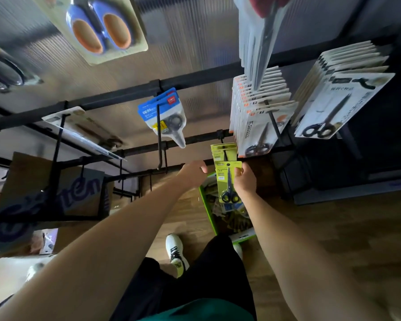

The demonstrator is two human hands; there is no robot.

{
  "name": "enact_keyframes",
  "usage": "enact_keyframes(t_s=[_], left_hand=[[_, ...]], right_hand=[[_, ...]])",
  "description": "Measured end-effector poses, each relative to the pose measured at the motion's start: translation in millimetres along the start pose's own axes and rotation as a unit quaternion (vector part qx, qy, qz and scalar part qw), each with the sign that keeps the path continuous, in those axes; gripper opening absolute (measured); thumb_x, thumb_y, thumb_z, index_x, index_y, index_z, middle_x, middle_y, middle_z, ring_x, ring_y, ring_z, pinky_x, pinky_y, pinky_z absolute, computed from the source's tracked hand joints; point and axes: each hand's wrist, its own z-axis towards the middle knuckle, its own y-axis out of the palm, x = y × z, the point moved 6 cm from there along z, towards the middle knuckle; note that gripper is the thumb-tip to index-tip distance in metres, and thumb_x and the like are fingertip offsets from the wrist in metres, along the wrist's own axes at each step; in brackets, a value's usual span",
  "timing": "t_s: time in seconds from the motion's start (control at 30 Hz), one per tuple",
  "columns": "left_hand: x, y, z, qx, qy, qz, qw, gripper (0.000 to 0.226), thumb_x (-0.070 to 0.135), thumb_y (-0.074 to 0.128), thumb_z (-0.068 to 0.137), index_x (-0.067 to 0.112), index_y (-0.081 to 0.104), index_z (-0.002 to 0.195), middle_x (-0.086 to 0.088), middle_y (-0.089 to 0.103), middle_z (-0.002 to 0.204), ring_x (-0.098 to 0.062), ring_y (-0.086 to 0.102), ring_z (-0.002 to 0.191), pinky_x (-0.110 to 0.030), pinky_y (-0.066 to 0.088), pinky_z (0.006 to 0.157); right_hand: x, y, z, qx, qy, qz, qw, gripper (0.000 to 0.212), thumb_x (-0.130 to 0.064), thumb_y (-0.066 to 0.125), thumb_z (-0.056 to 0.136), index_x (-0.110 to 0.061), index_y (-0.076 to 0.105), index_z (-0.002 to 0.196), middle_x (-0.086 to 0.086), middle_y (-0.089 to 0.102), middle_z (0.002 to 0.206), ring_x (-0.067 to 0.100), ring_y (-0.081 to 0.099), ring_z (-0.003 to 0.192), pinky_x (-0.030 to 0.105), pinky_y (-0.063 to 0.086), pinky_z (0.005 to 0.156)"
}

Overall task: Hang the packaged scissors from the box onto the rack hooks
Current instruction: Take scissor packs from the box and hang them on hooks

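Note:
My right hand [243, 181] pinches a yellow-green scissors pack [227, 181] by its right edge, card upright, black scissors pointing up. The pack's top sits just below other yellow-green packs [223, 151] hanging on a low rack hook. My left hand [193, 173] reaches forward beside that pack, fingers loosely curled and holding nothing, close to a bare black hook [159, 144]. Below both hands stands the green box [208, 212] on the floor, with more packaged scissors inside.
Black rack bars [116, 98] cross the view, carrying blue packs [164, 114], white packs [257, 117], further white packs [333, 103] at right, and a tilted pack [79, 133] at left. A cardboard box [53, 195] sits left. My shoes stand on the wood floor.

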Motion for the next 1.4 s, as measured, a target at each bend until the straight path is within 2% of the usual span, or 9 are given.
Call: enact_keyframes(t_s=[0.1,0.23,0.43,0.73,0.87,0.97,1.1,1.23,1.4], left_hand=[[2,-1,-4,-0.001,0.002,0.003,1.0,0.018,0.009,0.049,0.092,0.013,0.064,0.103,-0.01,0.065,0.109,-0.027,0.061,0.093,-0.032,0.052,0.079],[4,-5,-7,0.003,-0.005,-0.009,1.0,0.022,0.01,0.047,0.093,0.011,0.065,0.106,-0.009,0.062,0.099,-0.023,0.056,0.072,-0.024,0.046,0.062],[3,-6,-7,0.009,-0.02,-0.026,0.999,0.021,0.01,0.047,0.093,0.013,0.064,0.105,-0.008,0.062,0.098,-0.021,0.056,0.066,-0.019,0.045,0.05],[16,10,-24,-0.015,-0.009,0.04,0.999,0.009,0.013,0.051,0.093,0.013,0.058,0.099,-0.012,0.062,0.115,-0.026,0.057,0.1,-0.029,0.043,0.081],[22,41,-23,-0.047,0.01,0.116,0.992,0.027,0.014,0.048,0.095,0.003,0.059,0.117,-0.016,0.06,0.123,-0.032,0.056,0.113,-0.033,0.044,0.091],[22,76,-16,-0.069,0.017,0.131,0.989,0.023,0.011,0.046,0.094,0.0,0.06,0.108,-0.023,0.061,0.113,-0.039,0.058,0.108,-0.04,0.049,0.084],[10,139,7,-0.125,0.045,0.177,0.975,0.027,0.014,0.045,0.096,0.002,0.061,0.113,-0.02,0.063,0.115,-0.038,0.058,0.107,-0.038,0.046,0.084],[-23,206,42,-0.184,0.057,0.208,0.959,0.024,0.012,0.049,0.093,0.003,0.061,0.111,-0.017,0.063,0.116,-0.034,0.057,0.109,-0.035,0.045,0.089],[-60,276,89,-0.21,0.071,0.233,0.947,0.023,0.011,0.049,0.093,0.002,0.059,0.113,-0.016,0.061,0.119,-0.032,0.055,0.113,-0.029,0.039,0.085]], right_hand=[[-8,-2,4,0.019,-0.01,-0.028,0.999,0.044,-0.029,0.041,0.104,-0.011,0.044,0.144,0.013,0.052,0.142,0.034,0.049,0.131,0.044,0.042,0.103],[-12,3,11,-0.011,0.005,-0.077,0.997,0.044,-0.032,0.04,0.103,-0.018,0.043,0.145,0.013,0.056,0.137,0.035,0.051,0.128,0.045,0.044,0.098],[-20,-2,21,-0.021,0.048,-0.036,0.998,0.043,-0.019,0.05,0.099,-0.01,0.046,0.141,0.013,0.053,0.142,0.03,0.05,0.13,0.033,0.042,0.1],[27,-12,-36,-0.148,0.129,-0.049,0.979,0.054,-0.025,0.051,0.1,-0.007,0.037,0.149,0.01,0.044,0.15,0.029,0.051,0.129,0.027,0.042,0.084],[55,-20,-65,-0.149,0.154,-0.032,0.976,0.042,-0.032,0.053,0.098,-0.004,0.055,0.129,0.007,0.06,0.12,0.028,0.059,0.105,0.022,0.04,0.07],[88,-14,-81,-0.137,0.194,0.019,0.971,0.036,-0.036,0.057,0.094,-0.009,0.058,0.119,0.009,0.062,0.123,0.027,0.06,0.109,0.029,0.043,0.08],[137,0,-94,-0.101,0.246,0.04,0.963,0.041,-0.03,0.056,0.094,-0.004,0.058,0.127,0.014,0.061,0.13,0.031,0.056,0.121,0.033,0.045,0.092],[199,45,-94,-0.091,0.307,0.076,0.944,0.016,-0.024,0.057,0.088,-0.01,0.056,0.095,0.015,0.062,0.096,0.031,0.06,0.093,0.03,0.042,0.065],[256,97,-79,-0.06,0.344,0.118,0.929,0.043,-0.023,0.056,0.092,-0.009,0.053,0.132,0.016,0.061,0.13,0.033,0.055,0.122,0.037,0.044,0.098]])
